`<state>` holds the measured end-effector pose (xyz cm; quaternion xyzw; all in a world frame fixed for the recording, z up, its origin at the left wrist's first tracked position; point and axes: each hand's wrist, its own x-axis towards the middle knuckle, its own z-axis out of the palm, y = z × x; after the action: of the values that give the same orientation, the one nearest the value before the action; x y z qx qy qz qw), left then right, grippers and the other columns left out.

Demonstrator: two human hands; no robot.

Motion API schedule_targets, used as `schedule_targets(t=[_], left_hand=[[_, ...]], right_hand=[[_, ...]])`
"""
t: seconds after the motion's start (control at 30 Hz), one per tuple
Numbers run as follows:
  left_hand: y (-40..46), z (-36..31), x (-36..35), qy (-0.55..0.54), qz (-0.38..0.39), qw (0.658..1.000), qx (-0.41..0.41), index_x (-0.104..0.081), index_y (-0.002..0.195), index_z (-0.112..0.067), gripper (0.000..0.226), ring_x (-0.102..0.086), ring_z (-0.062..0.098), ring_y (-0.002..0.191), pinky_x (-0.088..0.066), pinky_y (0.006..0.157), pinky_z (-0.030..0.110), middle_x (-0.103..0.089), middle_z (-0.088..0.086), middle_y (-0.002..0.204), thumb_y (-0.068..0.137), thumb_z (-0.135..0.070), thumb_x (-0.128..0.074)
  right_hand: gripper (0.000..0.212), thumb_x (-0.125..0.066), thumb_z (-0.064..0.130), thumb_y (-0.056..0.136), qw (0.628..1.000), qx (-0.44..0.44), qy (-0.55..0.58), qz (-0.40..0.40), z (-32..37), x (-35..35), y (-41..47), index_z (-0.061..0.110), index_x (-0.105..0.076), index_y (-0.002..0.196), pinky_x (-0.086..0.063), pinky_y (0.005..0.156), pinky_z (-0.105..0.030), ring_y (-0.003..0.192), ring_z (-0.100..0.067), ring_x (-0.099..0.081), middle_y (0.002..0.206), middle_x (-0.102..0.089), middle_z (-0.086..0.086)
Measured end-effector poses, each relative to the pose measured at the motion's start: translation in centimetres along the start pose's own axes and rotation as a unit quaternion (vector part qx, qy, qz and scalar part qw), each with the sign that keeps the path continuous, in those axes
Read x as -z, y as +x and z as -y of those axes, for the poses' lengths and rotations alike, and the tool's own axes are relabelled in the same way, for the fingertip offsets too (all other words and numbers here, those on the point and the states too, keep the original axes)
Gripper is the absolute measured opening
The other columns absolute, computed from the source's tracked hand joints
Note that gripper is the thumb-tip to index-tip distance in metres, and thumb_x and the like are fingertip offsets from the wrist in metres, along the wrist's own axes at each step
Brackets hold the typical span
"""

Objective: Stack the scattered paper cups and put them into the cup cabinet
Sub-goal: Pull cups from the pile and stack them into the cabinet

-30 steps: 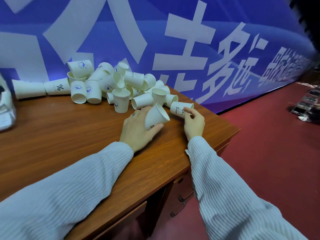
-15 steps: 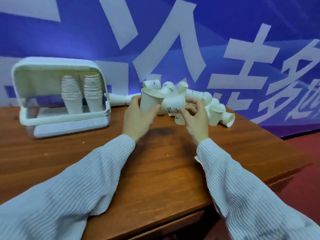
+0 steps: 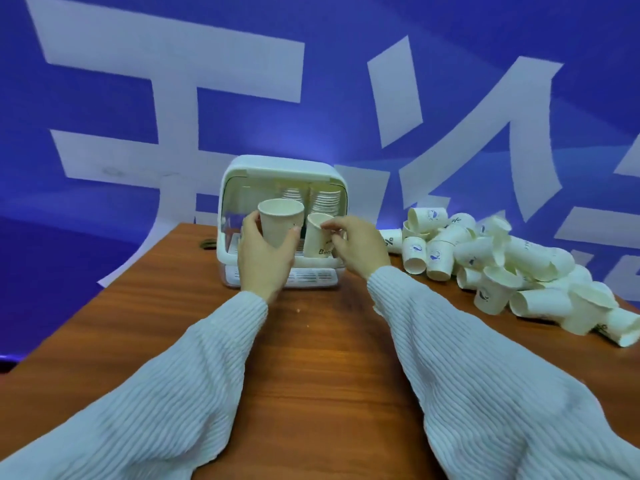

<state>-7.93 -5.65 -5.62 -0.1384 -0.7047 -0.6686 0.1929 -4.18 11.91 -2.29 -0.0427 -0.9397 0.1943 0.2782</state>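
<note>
My left hand (image 3: 264,258) grips an upright white paper cup (image 3: 281,221) just in front of the white cup cabinet (image 3: 282,174). My right hand (image 3: 358,244) pinches the rim of a second, slightly tilted paper cup (image 3: 317,239) right beside it. The cabinet stands open at the back of the wooden table (image 3: 311,348), with two tall stacks of cups (image 3: 325,200) inside, partly hidden by my hands. A heap of scattered paper cups (image 3: 498,258) lies on the table to the right.
A blue banner with large white characters (image 3: 173,98) runs behind the table. The table's left edge slants close to the cabinet. A small dark ring (image 3: 208,243) lies on the table left of the cabinet.
My view has swung left from the cup heap, and the cabinet is now centred. Both hands have carried their cups over from the heap to the cabinet's opening.
</note>
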Motion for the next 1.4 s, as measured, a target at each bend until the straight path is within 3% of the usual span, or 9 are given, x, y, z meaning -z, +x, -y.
schedule_targets(t=[0.2, 0.3, 0.6, 0.73, 0.8, 1.03, 1.13, 1.27, 1.4], left_hand=[[1.1, -0.2, 0.4, 0.010, 0.037, 0.999, -0.010, -0.040, 0.141, -0.022, 0.072, -0.053, 0.015, 0.116, -0.045, 0.086, 0.023, -0.054, -0.006, 0.126, 0.084, -0.035, -0.081], [1.9, -0.8, -0.3, 0.047, 0.076, 0.995, -0.048, -0.030, 0.151, -0.029, 0.081, -0.050, 0.015, 0.121, -0.044, 0.091, 0.027, -0.046, -0.002, 0.143, 0.087, -0.035, -0.078], [5.3, -1.5, -6.3, 0.205, 0.171, 0.962, -0.063, -0.045, 0.141, -0.011, 0.065, -0.049, 0.029, 0.130, -0.041, 0.109, 0.042, -0.045, 0.010, 0.143, 0.086, -0.030, -0.074], [4.6, -0.2, -7.7, 0.347, 0.258, 0.900, -0.050, -0.057, 0.131, -0.015, 0.054, -0.047, 0.034, 0.130, -0.040, 0.108, 0.044, -0.050, 0.018, 0.135, 0.088, -0.048, -0.056], [4.0, 0.1, -8.0, 0.456, 0.265, 0.846, -0.073, -0.058, 0.134, -0.015, 0.066, -0.042, 0.035, 0.133, -0.035, 0.109, 0.046, -0.049, 0.018, 0.139, 0.087, -0.061, -0.047], [3.3, -0.3, -8.2, 0.570, 0.371, 0.729, -0.070, -0.028, 0.161, -0.022, 0.103, 0.004, 0.030, 0.156, 0.000, 0.121, 0.057, -0.003, 0.003, 0.172, 0.084, -0.090, -0.024], [1.9, -0.1, -9.8, 0.543, 0.304, 0.763, -0.171, -0.032, 0.157, -0.028, 0.092, 0.002, 0.032, 0.157, 0.001, 0.123, 0.057, -0.022, 0.012, 0.167, 0.087, -0.086, -0.027], [-3.3, -1.3, -14.2, 0.387, 0.241, 0.826, -0.330, -0.054, 0.140, -0.024, 0.076, -0.018, 0.035, 0.153, -0.016, 0.121, 0.055, -0.044, 0.012, 0.154, 0.083, -0.069, -0.035], [-10.3, -3.3, -18.9, 0.287, 0.317, 0.855, -0.292, -0.048, 0.147, -0.026, 0.063, -0.012, 0.027, 0.154, -0.016, 0.122, 0.048, -0.032, 0.006, 0.161, 0.092, -0.057, -0.052]], right_hand=[[0.040, -0.050, 0.020, 0.097, 0.991, -0.029, -0.076, 0.110, -0.6, -2.2, 0.2, 0.034, -0.073, 0.126, -0.054, 0.099, -0.039, 0.120, -0.020, -0.065, 0.131, -0.071, 0.008], [0.038, -0.052, 0.027, 0.097, 0.998, -0.033, -0.024, 0.054, -0.8, -1.7, -0.5, 0.031, -0.071, 0.129, -0.053, 0.099, -0.040, 0.118, -0.015, -0.063, 0.128, -0.071, 0.010], [0.030, -0.058, 0.021, 0.099, 0.992, -0.070, 0.090, -0.048, -4.5, 2.0, -4.1, 0.022, -0.072, 0.126, -0.047, 0.105, -0.030, 0.116, -0.007, -0.062, 0.124, -0.072, 0.008], [0.028, -0.058, 0.023, 0.099, 0.988, -0.105, 0.095, -0.064, -7.1, 3.6, -5.4, 0.025, -0.073, 0.123, -0.046, 0.099, -0.025, 0.107, 0.000, -0.060, 0.119, -0.072, 0.013], [0.028, -0.058, 0.025, 0.099, 0.985, -0.122, 0.102, -0.069, -8.2, 4.0, -5.9, 0.027, -0.072, 0.122, -0.047, 0.097, -0.026, 0.103, -0.001, -0.061, 0.117, -0.072, 0.015], [0.024, -0.058, 0.026, 0.100, 0.975, -0.162, 0.126, -0.087, -10.8, 4.9, -9.1, 0.029, -0.071, 0.121, -0.050, 0.094, -0.030, 0.102, 0.000, -0.060, 0.111, -0.068, 0.019], [0.027, -0.057, 0.026, 0.100, 0.967, -0.187, 0.121, -0.120, -12.9, 6.0, -10.9, 0.031, -0.068, 0.124, -0.051, 0.100, -0.034, 0.110, -0.002, -0.059, 0.117, -0.067, 0.017], [0.033, -0.054, 0.021, 0.098, 0.949, -0.224, 0.060, -0.213, -16.5, 8.5, -12.6, 0.030, -0.065, 0.127, -0.047, 0.105, -0.036, 0.116, -0.008, -0.055, 0.123, -0.063, 0.011], [0.051, -0.057, 0.020, 0.099, 0.953, -0.171, -0.169, -0.185, -21.7, 9.9, -14.9, 0.025, -0.049, 0.150, -0.031, 0.120, -0.044, 0.149, -0.028, -0.035, 0.158, -0.047, 0.000]])
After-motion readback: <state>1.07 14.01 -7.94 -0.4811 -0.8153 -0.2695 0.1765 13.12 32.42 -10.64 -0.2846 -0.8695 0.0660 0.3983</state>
